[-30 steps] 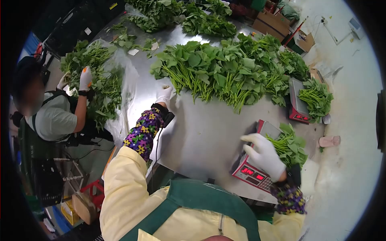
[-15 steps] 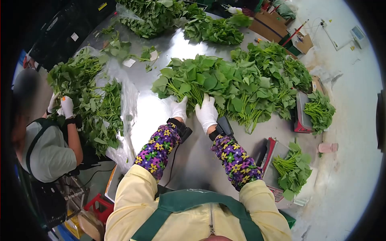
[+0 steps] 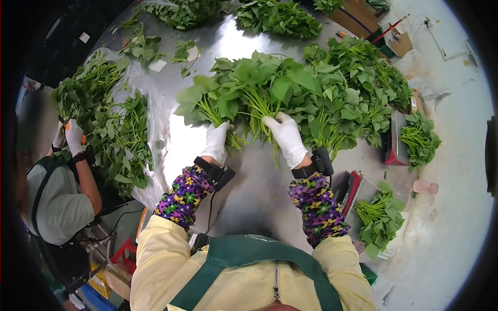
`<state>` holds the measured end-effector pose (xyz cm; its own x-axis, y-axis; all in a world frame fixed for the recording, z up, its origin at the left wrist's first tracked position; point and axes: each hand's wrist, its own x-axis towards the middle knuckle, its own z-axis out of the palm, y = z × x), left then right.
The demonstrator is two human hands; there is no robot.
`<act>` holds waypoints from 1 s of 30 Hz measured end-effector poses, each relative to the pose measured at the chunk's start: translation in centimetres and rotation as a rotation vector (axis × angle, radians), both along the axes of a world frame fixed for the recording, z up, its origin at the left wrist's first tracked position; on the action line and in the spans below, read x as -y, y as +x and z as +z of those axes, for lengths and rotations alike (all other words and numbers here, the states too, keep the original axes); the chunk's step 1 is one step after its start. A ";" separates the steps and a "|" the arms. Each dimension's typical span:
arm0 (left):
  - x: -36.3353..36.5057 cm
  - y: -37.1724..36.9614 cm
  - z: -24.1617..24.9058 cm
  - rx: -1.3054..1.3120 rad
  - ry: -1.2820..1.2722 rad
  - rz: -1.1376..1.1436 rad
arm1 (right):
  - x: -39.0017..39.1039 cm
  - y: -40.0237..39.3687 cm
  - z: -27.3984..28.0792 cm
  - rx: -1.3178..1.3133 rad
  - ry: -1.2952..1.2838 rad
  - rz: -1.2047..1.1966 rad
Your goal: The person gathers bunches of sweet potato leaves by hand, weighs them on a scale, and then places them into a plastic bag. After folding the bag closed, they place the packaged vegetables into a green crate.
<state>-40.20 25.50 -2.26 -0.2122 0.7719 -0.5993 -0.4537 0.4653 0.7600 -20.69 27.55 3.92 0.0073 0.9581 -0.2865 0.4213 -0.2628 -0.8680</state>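
Table: steel top (image 3: 249,181) across the middle of the frame; its right edge slants down past the scales, and its near edge is partly hidden behind the apron (image 3: 259,249).
Open room: bare steel between the forearms at centre; a shiny strip runs from the left hand (image 3: 215,141) up to top centre.
Main pile: greens (image 3: 332,98) from centre to upper right, stem ends mostly facing the wearer.
Side heap: loose greens (image 3: 129,124) at left, on and beside a clear plastic sheet (image 3: 155,135) whose crumpled edge borders the shiny strip.
Co-worker: person (image 3: 59,202) at the left edge of the frame, both gloved hands at the heap's outer side.
Far greens: two masses, (image 3: 181,13) and (image 3: 277,20), along the top of the frame.
Scales: near scale (image 3: 353,194) at lower right, far scale (image 3: 398,129) above it; each has a bunch at its right side, near the table edge.
Left grip: fingers closed round the stems of the left bunch (image 3: 207,109), at centre left of the pile.
Right grip: thumb and fingers pinching the stems of the right bunch (image 3: 262,103), at centre; right hand (image 3: 288,139) well apart from the left.
Tumbler: pink (image 3: 425,187), right of the scales.
Slips: two white papers, (image 3: 157,66) and (image 3: 193,53), upper left.
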 end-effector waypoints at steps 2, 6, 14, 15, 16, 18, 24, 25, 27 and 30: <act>0.6 -1.4 -2.1 0.142 -0.029 -0.033 | 0.9 -0.7 1.0 -0.289 -0.066 -0.043; 1.3 -2.6 -5.0 0.435 0.057 -0.095 | 1.4 -1.7 -2.5 -0.271 -0.090 0.058; 3.4 -0.3 -3.3 0.615 0.228 -0.066 | 3.3 -4.3 -4.2 -0.141 -0.121 0.244; 3.7 -0.2 -3.0 0.607 0.230 -0.084 | 3.4 -4.3 -3.4 0.115 -0.080 0.260; 3.9 0.0 -2.2 0.595 0.243 -0.099 | 4.0 -4.7 -2.0 0.304 0.015 0.248; 4.4 0.2 -1.3 0.563 0.236 -0.112 | 5.0 -5.7 -1.5 0.425 0.059 0.265; 5.8 -0.3 -0.9 0.545 0.073 -0.109 | 7.9 -8.2 0.0 0.610 0.177 0.457; 5.9 -0.8 -0.3 0.531 0.043 -0.055 | 8.5 -7.9 0.2 0.523 0.294 0.474; 6.1 -3.0 -0.7 0.555 0.050 -0.073 | 8.8 -6.7 1.1 0.156 0.211 0.501; 6.9 -5.5 0.7 0.713 0.054 -0.096 | 9.1 -3.9 0.4 0.003 0.203 0.184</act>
<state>-45.69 18.60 -1.52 0.2861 0.8001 -0.5273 -0.8070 0.4979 0.3176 -24.62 18.43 4.28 -0.1720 0.9811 -0.0882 0.4481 -0.0018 -0.8940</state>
